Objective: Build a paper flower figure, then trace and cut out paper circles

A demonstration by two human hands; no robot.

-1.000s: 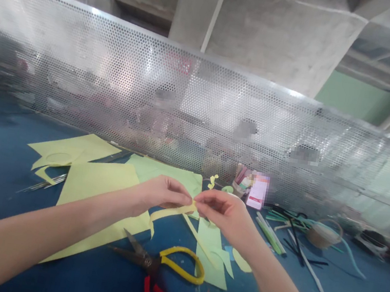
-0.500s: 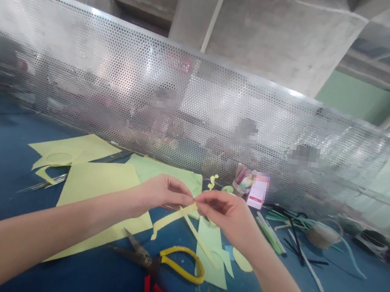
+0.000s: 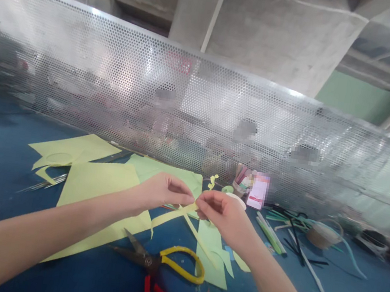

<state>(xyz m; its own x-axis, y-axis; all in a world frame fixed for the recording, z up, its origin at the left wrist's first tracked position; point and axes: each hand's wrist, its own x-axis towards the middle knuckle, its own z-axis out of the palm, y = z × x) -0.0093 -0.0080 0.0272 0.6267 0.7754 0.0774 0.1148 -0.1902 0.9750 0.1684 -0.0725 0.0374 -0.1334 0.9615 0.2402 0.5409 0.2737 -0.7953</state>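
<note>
Over the table's middle, the fingertips of my two hands meet. My left hand (image 3: 163, 193) is closed in a pinch at the upper end of a pale yellow paper strip (image 3: 171, 216). The thumb and forefinger of my right hand (image 3: 224, 215) grip the same end, and the fingers partly hide it. From there the strip hangs down to the left, its loose tip bent. Another narrow yellow strip (image 3: 198, 240) slants down to the right below my hands. Nearer to me lie scissors (image 3: 149, 260), blades apart, with one yellow handle and one red.
Yellow paper sheets (image 3: 99, 190) lie left, cut green paper (image 3: 213, 252) right. Pens and a phone (image 3: 258, 190) stand by a perforated metal screen (image 3: 109, 78), with people behind it. Rods (image 3: 273, 235) and a small basket (image 3: 323, 234) are at the right on the blue table (image 3: 1, 155).
The hanging strip has swung slightly, its loose tip now further left. My right hand has turned a little, its fingers curled more; my left hand has barely moved.
</note>
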